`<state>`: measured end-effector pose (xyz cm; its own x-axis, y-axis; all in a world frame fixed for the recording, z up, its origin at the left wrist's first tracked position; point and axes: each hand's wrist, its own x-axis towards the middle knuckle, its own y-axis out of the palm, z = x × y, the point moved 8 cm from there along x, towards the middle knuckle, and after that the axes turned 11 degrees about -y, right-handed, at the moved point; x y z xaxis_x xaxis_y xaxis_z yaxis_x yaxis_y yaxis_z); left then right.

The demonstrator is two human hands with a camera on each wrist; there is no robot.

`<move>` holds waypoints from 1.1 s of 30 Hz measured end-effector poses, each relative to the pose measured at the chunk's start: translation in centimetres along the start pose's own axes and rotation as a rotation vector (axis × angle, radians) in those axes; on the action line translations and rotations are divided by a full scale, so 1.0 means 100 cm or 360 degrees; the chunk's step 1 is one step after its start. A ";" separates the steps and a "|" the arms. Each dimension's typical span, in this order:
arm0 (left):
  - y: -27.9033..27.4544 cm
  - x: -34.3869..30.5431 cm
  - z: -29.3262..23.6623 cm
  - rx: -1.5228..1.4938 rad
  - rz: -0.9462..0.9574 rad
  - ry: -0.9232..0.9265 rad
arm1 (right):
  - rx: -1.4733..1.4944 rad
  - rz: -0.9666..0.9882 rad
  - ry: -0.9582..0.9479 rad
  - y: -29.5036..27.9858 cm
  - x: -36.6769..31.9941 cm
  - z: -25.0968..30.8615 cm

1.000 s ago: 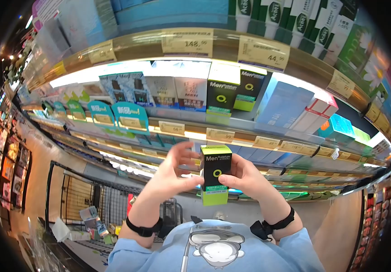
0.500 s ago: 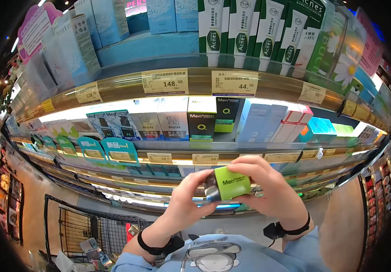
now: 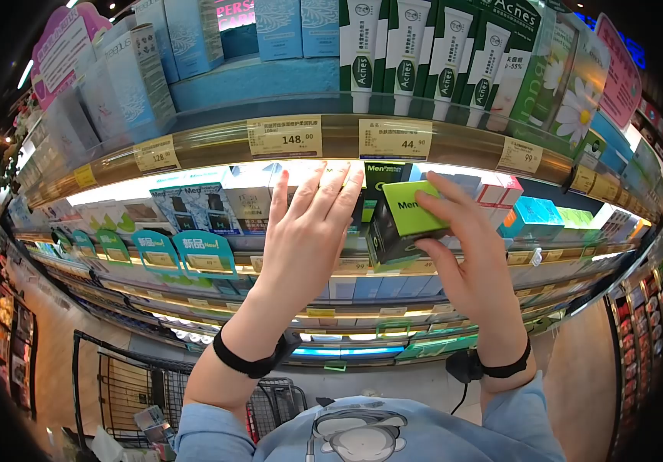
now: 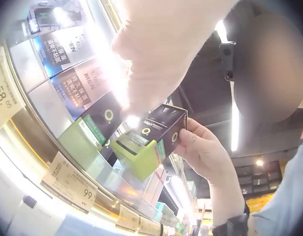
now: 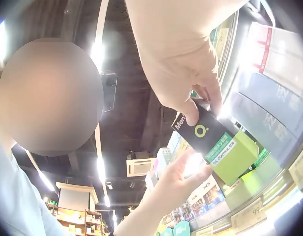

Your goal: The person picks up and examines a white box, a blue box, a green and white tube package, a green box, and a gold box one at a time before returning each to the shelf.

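My right hand (image 3: pixel 470 250) pinches the upper end of a black-and-green Men skincare box (image 3: pixel 408 212), thumb on one side and fingers on the other. The box tilts in front of the shelf, its lime end cap towards me; its O mark shows in the right wrist view. My left hand (image 3: pixel 308 227) reaches to the shelf with straight fingers and holds nothing. In the head view it mostly hides a matching shelf box (image 4: pixel 97 123), which the left wrist view shows standing right under the fingers. Another matching box (image 3: pixel 381 171) stands farther back.
Above runs a shelf edge with price tags (image 3: pixel 397 141) and Acnes tubes (image 3: pixel 406 58). Silver-white boxes (image 3: pixel 250 204) stand left of the hands, pale blue and red-white boxes (image 3: pixel 498 191) right. Teal signs (image 3: pixel 207 252) stick out in front. A shopping cart (image 3: pixel 135 369) stands lower left.
The left hand has let go of the box and reached up to the shelf. The right hand has carried the box up and forward, turning it from upright to tilted.
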<state>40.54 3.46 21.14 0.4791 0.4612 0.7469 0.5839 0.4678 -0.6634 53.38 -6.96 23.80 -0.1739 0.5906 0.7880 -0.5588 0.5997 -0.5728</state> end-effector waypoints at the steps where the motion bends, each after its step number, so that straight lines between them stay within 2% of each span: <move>1: 0.006 0.000 0.000 0.0086 0.0032 0.0020 | -0.0003 -0.0010 0.0014 0.002 0.000 -0.003; 5: 0.008 0.000 0.000 0.0014 -0.0022 -0.0066 | 0.0014 -0.0081 0.0002 0.008 0.001 -0.005; 15: 0.007 0.000 0.003 -0.0052 -0.0008 -0.0066 | -0.0171 -0.0209 -0.0082 0.011 0.005 -0.003; 20: -0.001 0.001 -0.002 -0.0163 0.0226 -0.0071 | -0.0325 -0.0212 -0.0159 0.008 0.008 0.001; 24: 0.002 0.000 -0.006 -0.0152 0.0224 -0.0102 | -0.0409 -0.0258 -0.0197 0.010 0.013 0.007; 27: 0.013 0.000 -0.004 -0.0096 0.0172 -0.0139 | -0.0351 -0.0259 -0.0145 0.014 0.009 0.005; 29: 0.012 -0.001 -0.004 -0.0107 0.0023 -0.0143 | -0.0306 -0.0230 -0.0128 0.019 0.007 -0.001; 33: 0.016 -0.001 -0.005 -0.0116 -0.0031 -0.0163 | -0.0394 -0.0326 -0.0284 0.022 0.004 0.000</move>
<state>41.71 3.80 20.08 0.3996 0.5290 0.7487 0.6406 0.4230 -0.6408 52.13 -5.41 22.85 -0.2295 0.3541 0.9066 -0.3873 0.8213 -0.4188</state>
